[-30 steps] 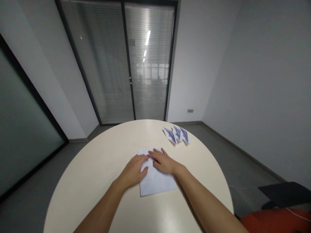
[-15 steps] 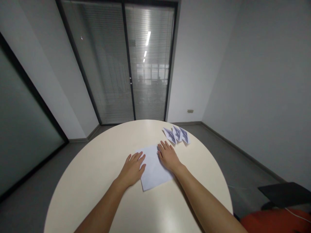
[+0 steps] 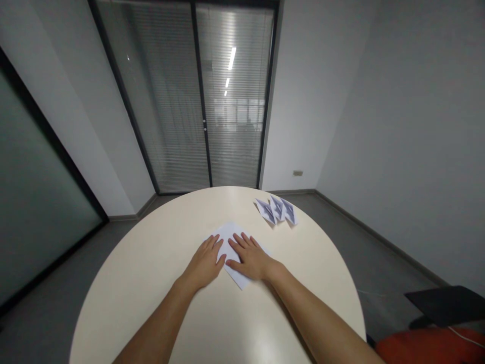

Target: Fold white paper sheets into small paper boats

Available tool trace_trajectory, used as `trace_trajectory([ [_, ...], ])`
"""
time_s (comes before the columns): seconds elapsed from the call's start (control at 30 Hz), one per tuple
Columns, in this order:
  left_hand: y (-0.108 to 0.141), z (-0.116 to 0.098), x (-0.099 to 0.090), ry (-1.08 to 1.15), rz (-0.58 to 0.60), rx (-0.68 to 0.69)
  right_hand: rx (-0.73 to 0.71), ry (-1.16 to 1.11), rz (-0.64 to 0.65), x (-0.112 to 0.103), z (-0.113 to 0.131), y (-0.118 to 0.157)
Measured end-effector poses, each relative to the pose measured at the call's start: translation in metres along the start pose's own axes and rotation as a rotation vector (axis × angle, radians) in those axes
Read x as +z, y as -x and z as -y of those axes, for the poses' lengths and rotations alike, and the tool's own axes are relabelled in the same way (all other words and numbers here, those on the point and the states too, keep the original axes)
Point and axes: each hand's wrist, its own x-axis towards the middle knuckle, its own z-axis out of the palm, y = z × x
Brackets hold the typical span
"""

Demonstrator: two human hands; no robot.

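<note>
A white sheet of paper (image 3: 232, 231) lies flat on the table, turned so that one corner points toward me. Over its left side rests my left hand (image 3: 206, 260), palm down with the fingers stretched out. My right hand (image 3: 252, 257) lies on its middle and right part, fingers spread. The two thumbs almost meet above the paper. Both hands cover much of the sheet, so its side corners are partly hidden.
Three folded paper pieces (image 3: 278, 210) stand in a row near the far right edge of the round cream table (image 3: 144, 283). A red chair seat (image 3: 428, 346) and a black panel (image 3: 447, 305) are at the lower right. Glass doors with blinds (image 3: 235, 151) rise beyond the table.
The paper has rotated, its corner now pointing at me. My right hand has shifted left and nearer to me, onto the sheet's middle. My left hand has hardly moved.
</note>
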Motion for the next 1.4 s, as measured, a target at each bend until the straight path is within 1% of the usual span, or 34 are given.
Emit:
trace_trajectory([
  [0.1,0.0,-0.001,-0.002,-0.034,0.015,-0.035,0.042,0.012,0.003,-0.003,0.0,0.001],
  [0.17,0.0,-0.002,-0.004,-0.056,0.005,-0.056,0.074,0.032,-0.024,-0.005,0.001,0.002],
  [0.3,0.002,-0.003,-0.008,-0.114,-0.035,-0.09,0.192,0.117,-0.158,-0.007,0.002,0.0],
  [0.37,0.003,-0.004,-0.009,-0.139,-0.059,-0.117,0.209,0.148,-0.218,-0.008,0.001,-0.001],
  [0.4,0.002,-0.004,-0.009,-0.144,-0.074,-0.128,0.189,0.151,-0.234,-0.008,0.0,-0.002],
  [0.47,0.002,-0.004,-0.01,-0.125,-0.097,-0.128,0.104,0.137,-0.241,-0.008,-0.001,-0.003],
  [0.53,0.001,-0.004,-0.01,-0.072,-0.081,-0.089,0.006,0.113,-0.218,-0.006,-0.001,-0.004],
  [0.6,0.0,-0.005,-0.01,-0.03,-0.041,-0.054,-0.044,0.095,-0.178,-0.003,0.0,-0.003],
  [0.7,0.0,-0.007,-0.01,-0.027,-0.017,-0.066,-0.011,0.077,-0.134,0.0,0.0,-0.003],
  [0.8,0.001,-0.008,-0.01,-0.045,-0.041,-0.095,0.023,0.091,-0.173,-0.002,-0.002,-0.003],
  [0.93,0.002,-0.008,-0.011,-0.07,-0.091,-0.17,-0.014,0.076,-0.247,-0.005,-0.006,-0.004],
  [1.03,0.001,-0.007,-0.01,-0.086,-0.111,-0.205,-0.078,0.034,-0.23,-0.005,-0.008,-0.004],
  [1.13,0.001,-0.006,-0.01,-0.07,-0.098,-0.15,-0.134,0.004,-0.187,-0.003,-0.008,-0.004],
  [1.23,0.0,-0.004,-0.008,-0.007,-0.056,-0.065,-0.139,-0.006,-0.178,-0.003,-0.008,-0.004],
  [1.4,0.001,-0.003,-0.006,0.013,-0.028,-0.061,-0.144,-0.001,-0.176,-0.004,-0.008,-0.006],
])
